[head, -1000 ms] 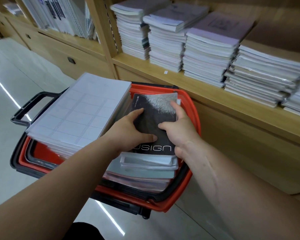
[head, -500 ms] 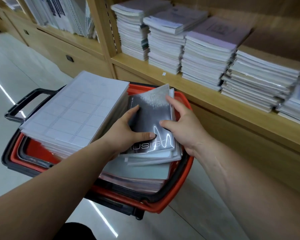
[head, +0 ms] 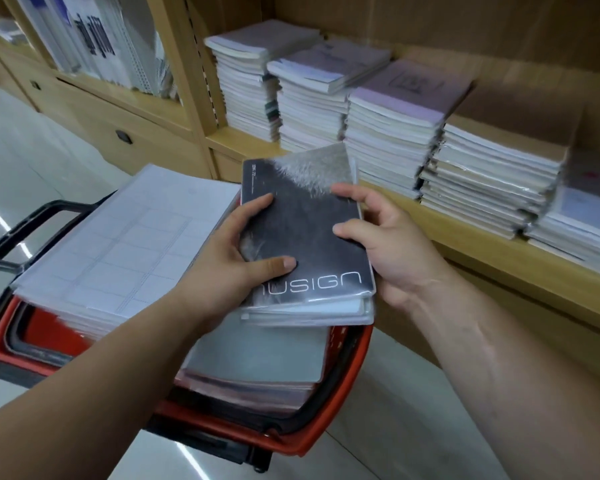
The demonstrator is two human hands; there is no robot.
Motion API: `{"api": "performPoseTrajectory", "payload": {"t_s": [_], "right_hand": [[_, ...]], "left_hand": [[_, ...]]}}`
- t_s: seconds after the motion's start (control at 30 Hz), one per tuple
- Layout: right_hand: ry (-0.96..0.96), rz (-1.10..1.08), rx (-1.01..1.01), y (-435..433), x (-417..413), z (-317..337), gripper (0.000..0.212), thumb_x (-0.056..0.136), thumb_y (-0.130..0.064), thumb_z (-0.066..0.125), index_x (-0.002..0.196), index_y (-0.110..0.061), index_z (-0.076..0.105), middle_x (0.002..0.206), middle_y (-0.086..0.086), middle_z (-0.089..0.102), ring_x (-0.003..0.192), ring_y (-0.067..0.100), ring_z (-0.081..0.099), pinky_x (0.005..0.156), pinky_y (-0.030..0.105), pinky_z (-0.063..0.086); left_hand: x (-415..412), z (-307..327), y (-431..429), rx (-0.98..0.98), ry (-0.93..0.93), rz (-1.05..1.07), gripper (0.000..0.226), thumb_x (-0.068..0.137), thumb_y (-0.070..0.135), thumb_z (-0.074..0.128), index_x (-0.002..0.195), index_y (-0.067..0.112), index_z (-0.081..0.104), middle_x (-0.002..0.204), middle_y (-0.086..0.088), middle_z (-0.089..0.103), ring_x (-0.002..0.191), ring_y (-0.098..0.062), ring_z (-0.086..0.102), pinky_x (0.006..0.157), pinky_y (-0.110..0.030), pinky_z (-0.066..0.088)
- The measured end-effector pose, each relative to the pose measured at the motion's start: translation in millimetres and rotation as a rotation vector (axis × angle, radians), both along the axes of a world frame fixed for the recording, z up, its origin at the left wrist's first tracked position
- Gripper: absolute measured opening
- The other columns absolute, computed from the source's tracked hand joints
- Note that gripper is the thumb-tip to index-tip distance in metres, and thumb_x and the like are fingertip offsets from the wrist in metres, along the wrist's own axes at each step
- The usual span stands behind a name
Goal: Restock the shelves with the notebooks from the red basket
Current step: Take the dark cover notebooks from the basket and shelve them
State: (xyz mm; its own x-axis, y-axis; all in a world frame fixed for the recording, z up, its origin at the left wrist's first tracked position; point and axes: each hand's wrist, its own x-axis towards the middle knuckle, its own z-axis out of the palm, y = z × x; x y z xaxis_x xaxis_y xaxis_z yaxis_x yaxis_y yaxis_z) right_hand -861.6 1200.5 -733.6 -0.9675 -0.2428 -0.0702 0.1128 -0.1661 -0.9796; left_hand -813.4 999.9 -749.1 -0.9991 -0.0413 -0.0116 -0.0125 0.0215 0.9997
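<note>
A small stack of notebooks (head: 312, 237) with a dark grey "USIGN" cover on top is held above the red basket (head: 329, 420). My left hand (head: 232, 268) grips its left edge, thumb on the cover. My right hand (head: 385, 244) grips its right edge, thumb and forefinger on top. Under the lifted stack, more grey and brown notebooks (head: 257, 362) lie in the basket. A tall pile of white grid-printed pads (head: 118, 247) fills the basket's left half.
The wooden shelf (head: 482, 258) just beyond the basket carries several piles of notebooks (head: 392, 129). A wooden upright (head: 184, 74) separates it from a left bay with standing folders. The basket's black handle (head: 25, 230) sticks out left over the pale glossy floor.
Both hands have lifted the dark-covered stack up out of the basket and toward the shelf. The stack tilted at first and lies flatter now.
</note>
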Motion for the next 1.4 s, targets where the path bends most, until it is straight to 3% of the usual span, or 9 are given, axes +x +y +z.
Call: {"api": "performPoseTrajectory", "payload": {"t_s": [0.23,0.3,0.33,0.37,0.63,0.77,1.0,1.23,1.4], "right_hand": [[0.065,-0.126,-0.073,84,13,36,0.052,0.092,0.008,0.059,0.111,-0.038,0.075,0.114,-0.003,0.075,0.094,0.022,0.075,0.076,0.038,0.063],[0.051,-0.193,-0.062,111,19,40,0.051,0.093,0.007,0.059,0.113,-0.037,0.074,0.11,-0.005,0.076,0.095,0.022,0.076,0.074,0.038,0.063],[0.045,-0.226,-0.059,125,22,43,0.049,0.093,0.006,0.059,0.114,-0.037,0.074,0.109,-0.005,0.077,0.095,0.022,0.076,0.072,0.037,0.062],[0.041,-0.26,-0.058,138,24,46,0.048,0.094,0.005,0.06,0.113,-0.037,0.074,0.108,-0.004,0.077,0.094,0.023,0.076,0.07,0.036,0.062],[0.042,-0.629,-0.188,241,24,78,0.043,0.098,0.001,0.057,0.121,-0.032,0.071,0.12,0.003,0.072,0.089,0.025,0.077,0.069,0.042,0.062],[0.0,-0.814,-0.21,274,15,73,0.043,0.098,-0.001,0.057,0.123,-0.033,0.068,0.117,0.008,0.069,0.086,0.031,0.076,0.065,0.045,0.063],[-0.133,-0.908,-0.135,292,-7,45,0.044,0.097,-0.001,0.058,0.127,-0.032,0.065,0.116,0.009,0.067,0.089,0.033,0.072,0.064,0.046,0.064],[-0.091,-0.751,0.299,302,-13,43,0.052,0.095,-0.021,0.07,0.141,-0.034,0.054,0.119,0.006,0.066,0.09,0.024,0.073,0.071,0.039,0.065],[0.123,-0.558,0.9,306,10,38,0.087,0.077,-0.053,0.082,0.152,-0.041,0.04,0.158,-0.003,0.034,0.142,0.021,0.037,0.114,0.043,0.041]], "left_hand": [[-11,53,74,0.035,0.073,-0.131,0.078,0.08,-0.019,0.066,0.142,0.027,0.053,0.113,0.006,0.072,0.063,0.001,0.066,0.055,-0.01,0.047],[-16,62,102,0.053,0.063,-0.183,0.078,0.08,-0.018,0.066,0.139,0.032,0.055,0.129,-0.017,0.047,0.086,0.008,0.048,0.078,-0.024,0.033],[-19,63,116,0.055,0.065,-0.212,0.079,0.08,-0.017,0.067,0.137,0.035,0.056,0.113,-0.021,0.07,0.077,-0.001,0.069,0.065,-0.03,0.064],[-23,65,130,0.06,0.069,-0.239,0.078,0.079,-0.016,0.068,0.135,0.038,0.057,0.113,0.002,0.074,0.089,-0.011,0.074,0.068,-0.029,0.063],[-75,99,250,-0.054,0.234,-0.413,0.066,0.078,0.005,0.08,0.126,0.047,0.063,0.133,0.005,0.064,0.12,-0.019,0.063,0.096,-0.038,0.056],[-97,91,297,-0.205,0.218,-0.48,0.063,0.088,0.0,0.068,0.142,0.03,0.053,0.12,0.013,0.066,0.095,-0.002,0.069,0.083,-0.018,0.054],[-89,40,308,-0.665,0.302,-0.493,0.1,0.056,0.067,0.081,0.145,0.032,0.052,0.161,0.008,0.029,0.147,-0.003,0.028,0.12,-0.025,0.028],[-87,28,320,-1.03,0.586,-0.383,0.094,0.07,0.038,0.09,0.151,0.036,0.041,0.165,0.004,0.023,0.145,-0.017,0.037,0.118,-0.028,0.03],[-95,14,327,-0.921,0.628,-0.312,0.086,0.07,0.033,0.09,0.146,0.029,0.051,0.161,-0.001,0.033,0.139,-0.02,0.045,0.112,-0.024,0.031]]}}
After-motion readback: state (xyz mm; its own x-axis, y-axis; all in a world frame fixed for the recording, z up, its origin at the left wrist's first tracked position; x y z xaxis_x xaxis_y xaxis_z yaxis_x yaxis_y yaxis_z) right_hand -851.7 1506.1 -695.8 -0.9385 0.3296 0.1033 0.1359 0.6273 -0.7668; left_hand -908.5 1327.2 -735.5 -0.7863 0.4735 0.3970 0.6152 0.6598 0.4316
